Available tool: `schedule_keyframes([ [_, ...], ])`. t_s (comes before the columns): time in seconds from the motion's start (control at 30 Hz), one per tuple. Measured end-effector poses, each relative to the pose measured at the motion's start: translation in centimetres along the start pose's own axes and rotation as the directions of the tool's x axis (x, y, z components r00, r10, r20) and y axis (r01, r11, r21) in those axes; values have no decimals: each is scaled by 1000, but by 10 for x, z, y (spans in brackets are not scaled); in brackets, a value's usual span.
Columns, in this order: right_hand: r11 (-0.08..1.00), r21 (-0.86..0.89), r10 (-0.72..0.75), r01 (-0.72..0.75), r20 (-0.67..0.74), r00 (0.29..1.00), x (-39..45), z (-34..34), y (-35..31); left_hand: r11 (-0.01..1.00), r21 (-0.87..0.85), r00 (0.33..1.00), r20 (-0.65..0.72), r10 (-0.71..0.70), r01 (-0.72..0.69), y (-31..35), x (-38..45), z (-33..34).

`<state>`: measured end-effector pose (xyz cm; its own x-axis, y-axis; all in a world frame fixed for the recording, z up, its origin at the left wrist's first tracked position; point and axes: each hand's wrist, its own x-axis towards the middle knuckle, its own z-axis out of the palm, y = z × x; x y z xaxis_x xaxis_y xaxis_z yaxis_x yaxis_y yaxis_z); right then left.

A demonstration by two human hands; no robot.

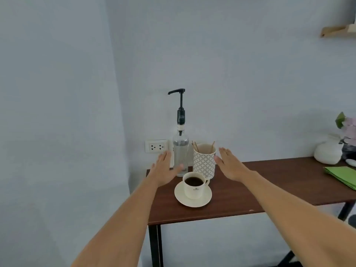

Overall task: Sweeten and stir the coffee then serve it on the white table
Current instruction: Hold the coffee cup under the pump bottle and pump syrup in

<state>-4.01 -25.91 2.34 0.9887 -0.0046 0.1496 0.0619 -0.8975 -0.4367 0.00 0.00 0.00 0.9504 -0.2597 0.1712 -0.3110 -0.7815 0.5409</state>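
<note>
now both hands are open and empty; the left hand sits just beside the upright syrup bottle, at its nine o'clock, nearer than the right hand; the coffee cup rests on its saucer on the counter, at six o'clock from the bottle.

Pale blue wall, dark wooden table, wall socket

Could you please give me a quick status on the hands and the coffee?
Left hand open beside pump bottle, right hand open beside stirrer cup. Coffee cup full on saucer, untouched. Nothing blocking.
</note>
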Motion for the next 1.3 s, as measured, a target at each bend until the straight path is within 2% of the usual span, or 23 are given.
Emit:
schedule_keyframes([
  [0.13,993,116,-25,16,79,997,6,38,14,979,-204,988,157,13,20,-9,-3,32],
  [0.27,960,279,-49,11,129,990,18,70,22,941,-330,977,212,-5,76,-18,-1,70],
  [0.33,938,347,-69,21,126,990,23,84,26,902,-426,984,179,13,66,-23,1,90],
  [0.43,889,457,-84,22,116,990,29,98,32,877,-481,997,64,39,-3,-16,-2,111],
  [0.6,790,612,-68,-4,94,993,38,117,47,844,-536,993,-83,-82,25,-7,1,136],
  [0.73,774,633,-81,-11,116,990,44,128,59,845,-531,967,-171,-190,73,0,1,147],
  [0.97,766,643,-112,18,106,988,46,115,54,858,-513,941,-300,-160,-17,12,3,138],
  [1.13,757,634,-229,158,31,973,51,78,23,857,-510,936,-332,-118,-73,15,13,103],
  [1.3,795,505,-338,336,-92,937,77,37,-15,866,-487,923,-374,-87,-116,20,35,49],
])
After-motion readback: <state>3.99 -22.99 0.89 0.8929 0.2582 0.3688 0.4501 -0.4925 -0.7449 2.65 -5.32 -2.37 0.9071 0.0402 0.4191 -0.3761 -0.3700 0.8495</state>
